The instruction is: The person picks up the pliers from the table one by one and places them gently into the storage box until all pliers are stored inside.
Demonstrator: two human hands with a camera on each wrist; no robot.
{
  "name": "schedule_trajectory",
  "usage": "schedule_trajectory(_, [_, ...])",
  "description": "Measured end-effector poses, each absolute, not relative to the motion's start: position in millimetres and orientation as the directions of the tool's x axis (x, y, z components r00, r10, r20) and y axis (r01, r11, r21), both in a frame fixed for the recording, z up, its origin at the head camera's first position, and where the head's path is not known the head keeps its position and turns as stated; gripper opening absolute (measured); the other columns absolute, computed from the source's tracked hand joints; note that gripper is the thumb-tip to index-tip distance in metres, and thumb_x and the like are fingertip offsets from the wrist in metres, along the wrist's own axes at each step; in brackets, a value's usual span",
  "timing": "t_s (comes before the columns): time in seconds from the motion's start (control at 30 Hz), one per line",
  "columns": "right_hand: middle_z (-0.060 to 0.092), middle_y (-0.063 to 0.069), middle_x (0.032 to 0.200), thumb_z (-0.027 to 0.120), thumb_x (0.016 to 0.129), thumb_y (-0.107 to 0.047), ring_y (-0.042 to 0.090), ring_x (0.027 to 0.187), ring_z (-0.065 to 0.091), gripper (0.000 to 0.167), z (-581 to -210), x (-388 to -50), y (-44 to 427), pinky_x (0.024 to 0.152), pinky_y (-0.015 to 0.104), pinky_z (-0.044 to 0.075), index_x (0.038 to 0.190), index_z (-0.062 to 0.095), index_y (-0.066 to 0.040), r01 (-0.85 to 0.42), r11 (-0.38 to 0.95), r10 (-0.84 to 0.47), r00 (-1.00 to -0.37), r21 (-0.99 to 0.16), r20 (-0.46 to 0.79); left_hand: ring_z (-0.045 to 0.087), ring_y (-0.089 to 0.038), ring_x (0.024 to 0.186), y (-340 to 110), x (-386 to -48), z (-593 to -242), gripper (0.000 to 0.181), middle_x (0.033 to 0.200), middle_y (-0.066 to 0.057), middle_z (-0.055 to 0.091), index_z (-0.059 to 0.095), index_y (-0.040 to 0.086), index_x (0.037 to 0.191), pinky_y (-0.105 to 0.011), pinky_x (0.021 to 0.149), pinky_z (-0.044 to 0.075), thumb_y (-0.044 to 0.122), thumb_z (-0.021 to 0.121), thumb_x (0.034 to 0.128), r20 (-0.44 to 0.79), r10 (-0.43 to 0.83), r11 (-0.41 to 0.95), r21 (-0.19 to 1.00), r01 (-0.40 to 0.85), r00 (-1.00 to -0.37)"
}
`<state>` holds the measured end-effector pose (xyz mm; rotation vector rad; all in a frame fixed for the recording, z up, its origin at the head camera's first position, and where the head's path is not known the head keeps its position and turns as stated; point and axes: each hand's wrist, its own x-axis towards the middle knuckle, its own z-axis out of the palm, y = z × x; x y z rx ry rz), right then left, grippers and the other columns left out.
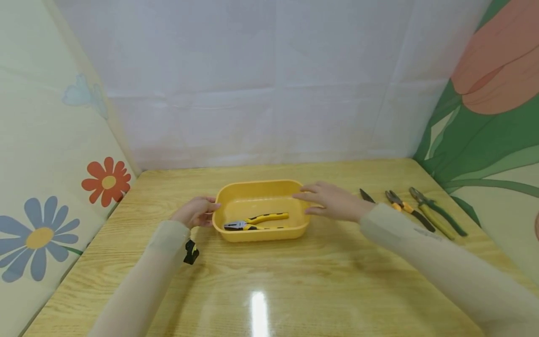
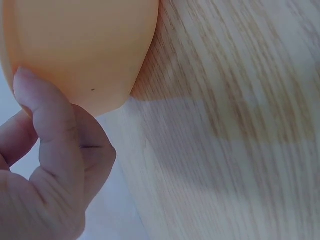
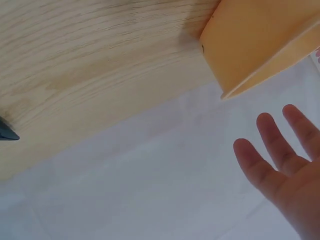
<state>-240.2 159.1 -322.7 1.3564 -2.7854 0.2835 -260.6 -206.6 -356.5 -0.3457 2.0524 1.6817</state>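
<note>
A yellow oval basin (image 1: 261, 191) stands mid-table in the head view. Inside, at its near left, lie pliers (image 1: 267, 217) with yellow and black handles; a second yellow-black handle shows beside them. My left hand (image 1: 195, 211) grips the basin's left end, and in the left wrist view the thumb of the left hand (image 2: 55, 150) presses on the wall of the basin (image 2: 95, 45). My right hand (image 1: 332, 201) is at the right end with fingers extended. The right wrist view shows the right hand (image 3: 285, 165) apart from the basin (image 3: 250, 45), fingers spread.
Right of the basin lie pliers with orange and black handles (image 1: 408, 209), pliers with green handles (image 1: 438, 213) and a dark pointed tip (image 1: 366, 195), partly hidden by the right arm. A white cloth (image 1: 252, 93) hangs behind; flowered panels flank the table.
</note>
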Motion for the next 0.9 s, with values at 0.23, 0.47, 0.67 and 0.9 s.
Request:
schedule_trajectory(0.23, [0.049, 0.024, 0.137, 0.064, 0.094, -0.026, 0.041, 0.122, 0.048, 0.053, -325.7, -230.6, 174.9, 0.098, 0.057, 0.040, 0.141, 0.049, -0.007, -0.760, 0.634, -0.748, -0.650, -0.142, 0.136, 0.056, -0.013, 0.077, -206.2, -262.5, -357.7, 0.042, 0.098, -0.006, 0.056, 0.038, -0.002, 0.142, -0.025, 0.063, 0.050, 0.010, 0.048, 0.1028, -0.505, 0.089, 0.198, 0.854, -0.482, -0.858])
schedule_trajectory(0.47, [0.048, 0.022, 0.139, 0.061, 0.097, -0.030, 0.041, 0.124, 0.046, 0.054, -326.5, -222.0, 190.2, 0.097, 0.059, 0.040, 0.144, 0.046, -0.008, -0.711, 0.691, -0.695, -0.704, -0.132, 0.146, 0.055, -0.014, 0.080, -204.0, -263.5, -358.6, 0.046, 0.105, -0.008, 0.052, 0.034, 0.000, 0.145, -0.025, 0.063, 0.051, 0.011, 0.049, 0.1025, -0.513, 0.062, 0.221, 0.843, -0.490, -0.856])
schedule_trajectory(0.67, [0.046, 0.022, 0.141, 0.062, 0.096, -0.031, 0.041, 0.125, 0.045, 0.057, -326.8, -220.6, 196.8, 0.098, 0.060, 0.039, 0.146, 0.044, -0.011, -0.688, 0.713, -0.675, -0.725, -0.135, 0.138, 0.054, -0.014, 0.081, -203.5, -263.5, -358.3, 0.047, 0.106, -0.008, 0.051, 0.033, -0.001, 0.145, -0.025, 0.064, 0.051, 0.011, 0.049, 0.1025, -0.514, 0.064, 0.226, 0.842, -0.489, -0.855])
schedule_trajectory(0.9, [0.048, 0.023, 0.139, 0.063, 0.096, -0.028, 0.043, 0.123, 0.045, 0.057, -327.5, -214.9, 207.8, 0.098, 0.062, 0.038, 0.145, 0.044, -0.007, -0.676, 0.727, -0.657, -0.736, -0.122, 0.163, 0.054, -0.013, 0.078, -204.3, -262.6, -358.4, 0.042, 0.099, -0.007, 0.053, 0.036, -0.003, 0.141, -0.024, 0.064, 0.051, 0.010, 0.048, 0.1024, -0.508, 0.089, 0.204, 0.851, -0.483, -0.857])
